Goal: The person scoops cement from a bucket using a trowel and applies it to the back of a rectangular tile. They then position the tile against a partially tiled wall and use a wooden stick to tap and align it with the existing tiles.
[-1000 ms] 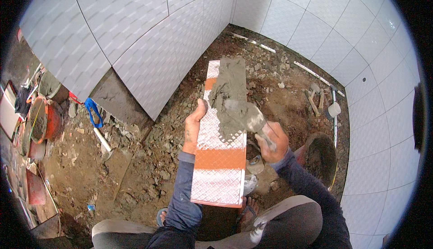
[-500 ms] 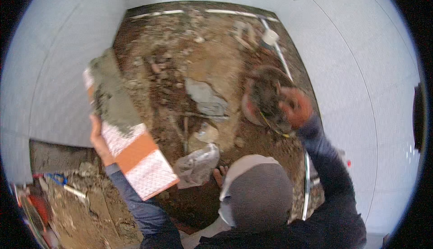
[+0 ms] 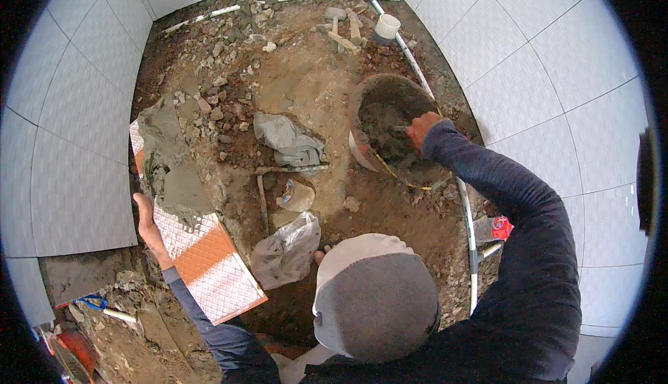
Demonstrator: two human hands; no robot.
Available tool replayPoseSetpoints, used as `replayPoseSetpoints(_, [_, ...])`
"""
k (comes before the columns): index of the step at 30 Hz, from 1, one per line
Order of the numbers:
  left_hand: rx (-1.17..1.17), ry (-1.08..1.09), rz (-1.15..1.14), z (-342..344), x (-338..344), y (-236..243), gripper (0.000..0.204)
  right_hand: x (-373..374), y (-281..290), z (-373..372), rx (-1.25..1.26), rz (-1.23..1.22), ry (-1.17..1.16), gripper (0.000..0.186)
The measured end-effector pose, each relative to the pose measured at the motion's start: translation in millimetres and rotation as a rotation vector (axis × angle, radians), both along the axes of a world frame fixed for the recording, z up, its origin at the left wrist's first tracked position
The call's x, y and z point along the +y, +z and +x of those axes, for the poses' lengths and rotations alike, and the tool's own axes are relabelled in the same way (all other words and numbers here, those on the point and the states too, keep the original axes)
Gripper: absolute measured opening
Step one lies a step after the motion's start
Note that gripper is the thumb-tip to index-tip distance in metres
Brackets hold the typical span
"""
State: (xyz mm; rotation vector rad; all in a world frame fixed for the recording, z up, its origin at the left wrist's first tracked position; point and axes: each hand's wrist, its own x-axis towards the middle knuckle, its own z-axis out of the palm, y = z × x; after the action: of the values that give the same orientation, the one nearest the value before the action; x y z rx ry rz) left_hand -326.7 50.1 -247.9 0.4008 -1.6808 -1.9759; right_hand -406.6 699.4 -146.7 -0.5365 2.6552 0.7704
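Note:
My left hand [image 3: 150, 229] grips the left edge of a long tile [image 3: 209, 272] whose white-and-orange ridged back faces up, with wet grey mortar [image 3: 177, 182] spread over its far half. On the right, my right hand [image 3: 424, 130] is closed inside the rim of a mortar bucket [image 3: 365, 144], holding the trowel, whose blade is hidden in the dark grey mix. A crumpled clear plastic bag [image 3: 285, 252] lies beside the tile, near my bare toes and my grey-clad knee [image 3: 376, 300].
White tiled walls [image 3: 529, 71] enclose rubble-strewn soil. White pipes [image 3: 473, 286] line the edges. Hammers [image 3: 341, 36], a white cup [image 3: 387, 27], a grey bag [image 3: 285, 140], a metal tool [image 3: 263, 199] and a red-labelled bottle [image 3: 490, 228] lie around. Blue-handled tool [image 3: 94, 304] sits lower left.
The tile in my left hand has moved left and tilted. My right hand has left the tile with the trowel and reached into the bucket. My view has swung over the floor.

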Motion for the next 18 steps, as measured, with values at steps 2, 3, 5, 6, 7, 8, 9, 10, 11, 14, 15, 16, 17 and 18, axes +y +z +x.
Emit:
replayPoseSetpoints(2, [-0.064, -0.046, 0.051, -2.0, 5.2, 2.9, 0.048, -5.2, 2.2, 0.1, -0.107, 0.024, -0.024, 0.024])
replayPoseSetpoints(3, [-0.094, -0.068, 0.076, -2.1, 10.1, 4.7, 0.047, -7.0, 3.9, 1.1, -0.159, 0.036, -0.036, 0.026])
replayPoseSetpoints(5, [-0.144, -0.111, 0.081, -2.7, 34.5, 23.4, 0.05, -17.0, 17.0, 17.2, -0.176, 0.026, -0.082, 0.031])
replayPoseSetpoints(6, [-0.115, -0.168, 0.143, -2.9, 37.7, 25.0, 0.052, -20.5, 23.4, 23.5, -0.178, 0.018, -0.103, 0.033])
replayPoseSetpoints(7, [-0.088, -0.235, 0.211, -4.3, 42.0, 22.3, 0.054, -4.8, 16.9, 27.1, -0.19, -0.093, -0.183, 0.034])
replayPoseSetpoints(8, [-0.144, -0.312, 0.344, -2.8, 64.9, 39.1, 0.059, 32.3, 0.1, 34.1, -0.209, -0.197, -0.274, 0.034])
replayPoseSetpoints(9, [-0.06, -0.231, 0.207, -4.4, 64.6, 28.8, 0.062, 41.4, 2.4, 30.1, -0.209, -0.312, -0.331, 0.035])
replayPoseSetpoints(10, [-0.05, -0.202, 0.149, -4.8, 61.1, 20.6, 0.063, 51.7, 3.7, 28.8, -0.289, -0.509, -0.407, 0.038])
replayPoseSetpoints(11, [-0.053, -0.194, 0.13, -6.8, 62.5, 16.7, 0.063, 53.0, 13.5, 29.7, -0.377, -0.704, -0.482, 0.041])
replayPoseSetpoints(14, [-0.082, -0.237, 0.169, -9.3, 66.2, 22.2, 0.064, 70.7, 17.1, 35.9, -0.376, -1.188, -0.524, 0.036])
replayPoseSetpoints(15, [-0.108, -0.274, 0.197, -12.3, 75.1, 17.1, 0.065, 79.1, 8.6, 43.7, -0.33, -1.329, -0.526, 0.032])
replayPoseSetpoints(16, [-0.119, -0.283, 0.229, -11.3, 69.2, 21.4, 0.065, 37.7, 39.8, 44.7, -0.314, -1.348, -0.653, 0.033])
replayPoseSetpoints(17, [-0.106, -0.304, 0.293, -10.2, 67.2, 30.4, 0.065, 24.3, 57.3, 43.0, -0.224, -1.322, -0.554, 0.033])
replayPoseSetpoints(18, [-0.109, -0.378, 0.427, -10.1, 84.0, 26.5, 0.066, 24.3, 58.8, 49.7, -0.129, -1.279, -0.492, 0.034])
